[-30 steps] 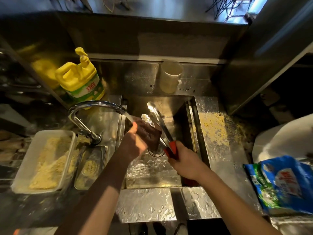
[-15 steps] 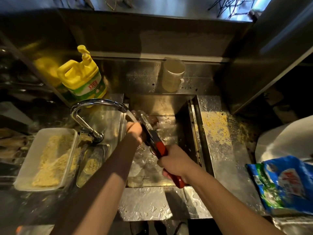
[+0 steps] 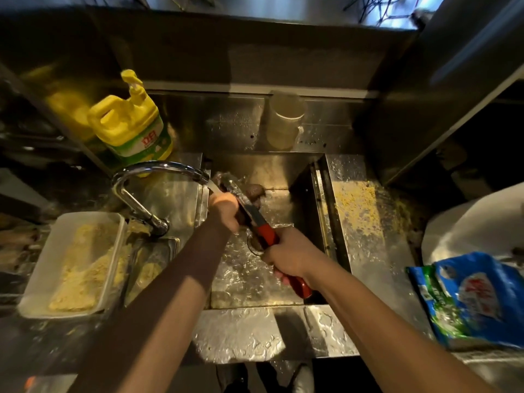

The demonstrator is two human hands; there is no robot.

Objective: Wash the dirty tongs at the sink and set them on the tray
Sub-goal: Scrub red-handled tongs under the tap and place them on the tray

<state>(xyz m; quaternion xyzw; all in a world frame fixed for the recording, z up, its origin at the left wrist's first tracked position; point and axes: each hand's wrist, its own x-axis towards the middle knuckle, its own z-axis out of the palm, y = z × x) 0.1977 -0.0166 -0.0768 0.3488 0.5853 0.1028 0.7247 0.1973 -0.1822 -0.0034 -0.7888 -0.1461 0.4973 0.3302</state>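
A: What's the surface like around the hands?

B: Wet stainless steel all round. The sink (image 3: 309, 177) is a square steel basin, and both hands are over it. Right of the right hand (image 3: 286, 258) the counter (image 3: 365, 251) is beaded with water and scattered with yellow crumbs. Further right lies a blue and green bag (image 3: 470, 302). Behind the hands, a pale plastic jug (image 3: 285, 120) stands against the steel splashback.

A: And to the left?

B: A curved chrome faucet (image 3: 147, 188) arches in from beyond the left hand (image 3: 225, 211), its spout just above that hand, water running. A yellow detergent bottle (image 3: 129, 120) stands behind the faucet. Left of the left forearm sits a white tray (image 3: 42, 279) of yellow crumbs, with a small steel pan (image 3: 153, 268) beside it.

A: The tongs?

B: The tongs (image 3: 255, 219) have steel arms and red handles. They slant across the basin, tips under the stream, handle end toward the person.

A: How are they held?

B: The right hand's fingers are wrapped round the red handles. The left hand is curled about the steel arms with a dark scouring pad (image 3: 253, 192); its fingers are hidden, so the exact hold is unclear.
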